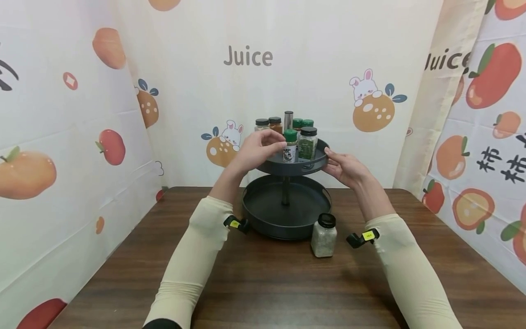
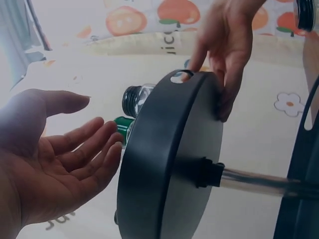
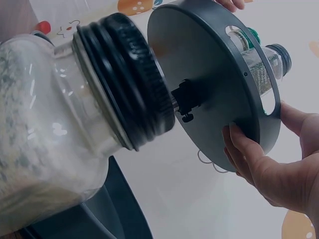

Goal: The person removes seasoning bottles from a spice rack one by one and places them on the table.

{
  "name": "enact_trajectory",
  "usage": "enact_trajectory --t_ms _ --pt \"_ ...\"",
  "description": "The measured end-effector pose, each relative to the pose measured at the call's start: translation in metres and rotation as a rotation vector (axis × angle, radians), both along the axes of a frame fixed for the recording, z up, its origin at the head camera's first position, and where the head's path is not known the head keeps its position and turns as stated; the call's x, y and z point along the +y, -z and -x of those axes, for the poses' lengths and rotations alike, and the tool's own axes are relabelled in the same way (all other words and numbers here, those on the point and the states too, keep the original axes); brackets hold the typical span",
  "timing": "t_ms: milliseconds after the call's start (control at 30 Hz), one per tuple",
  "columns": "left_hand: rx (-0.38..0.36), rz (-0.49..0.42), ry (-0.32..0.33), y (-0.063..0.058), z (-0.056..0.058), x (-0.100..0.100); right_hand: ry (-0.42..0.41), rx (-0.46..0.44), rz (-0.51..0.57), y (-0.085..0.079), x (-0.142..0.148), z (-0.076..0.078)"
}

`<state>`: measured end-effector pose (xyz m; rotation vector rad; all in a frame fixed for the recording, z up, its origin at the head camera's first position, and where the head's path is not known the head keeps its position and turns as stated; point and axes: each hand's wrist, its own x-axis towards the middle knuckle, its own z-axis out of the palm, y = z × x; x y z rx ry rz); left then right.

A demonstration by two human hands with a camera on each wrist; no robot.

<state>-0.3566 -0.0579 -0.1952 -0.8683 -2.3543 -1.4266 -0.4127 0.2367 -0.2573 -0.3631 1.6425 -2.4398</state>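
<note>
- We are seeing a black-lidded jar (image 1: 324,240) standing just in front of the two-tier stand (image 1: 285,194).
- Right of the stand, the right hand (image 1: 346,170) is gripping the upper tray (image 1: 283,170) by its rim, between thumb and fingers.
- Left of the stand, the left hand (image 1: 260,148) is holding nothing, its fingers loosely bent near a green-capped bottle (image 1: 290,153) that is standing on the stand's upper tray.
- Behind the stand, we are viewing a fruit-print curtain (image 1: 304,87) hanging.

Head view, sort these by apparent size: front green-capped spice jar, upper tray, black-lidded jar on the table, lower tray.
1. Lower tray
2. Upper tray
3. Black-lidded jar on the table
4. Front green-capped spice jar
</note>
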Motion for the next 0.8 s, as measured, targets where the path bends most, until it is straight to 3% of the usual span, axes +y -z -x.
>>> enact_trajectory --t_ms 167,200,400,633,800 --pt "-0.022 0.057 -0.067 -0.01 0.009 0.001 0.004 0.002 0.002 -0.001 0.0 -0.001" --pt "-0.028 0.059 -0.068 -0.008 0.016 0.001 0.005 0.002 0.002 -0.001 0.0 0.0" --pt "-0.093 0.044 -0.035 -0.009 0.03 0.0 -0.002 0.002 -0.007 0.0 0.001 0.001" --pt "-0.066 0.14 -0.036 -0.01 0.037 0.012 -0.001 0.005 -0.014 0.001 0.002 0.0" --pt "-0.103 0.15 -0.023 -0.011 0.036 0.021 0.002 0.004 -0.02 0.0 0.0 -0.001"
